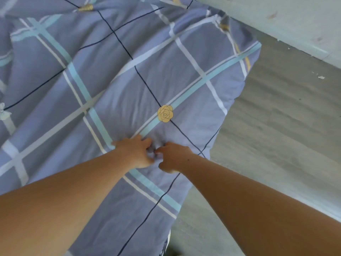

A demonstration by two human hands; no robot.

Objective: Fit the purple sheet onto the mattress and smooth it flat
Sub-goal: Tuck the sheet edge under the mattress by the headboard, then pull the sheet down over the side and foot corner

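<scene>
The purple sheet, checked with teal, white and dark lines and printed with a yellow flower, covers the mattress across the left and middle of the head view. It lies rumpled at the far left and top. My left hand and my right hand sit side by side just below the flower, near the bed's right edge. Both pinch a small bunch of the cloth between them, fingers curled into the fabric. The mattress itself is hidden under the sheet.
Grey wood-look floor runs along the right side of the bed. A pale wall with a skirting line stands at the top right. The sheet's corner hangs over the bed's far right edge.
</scene>
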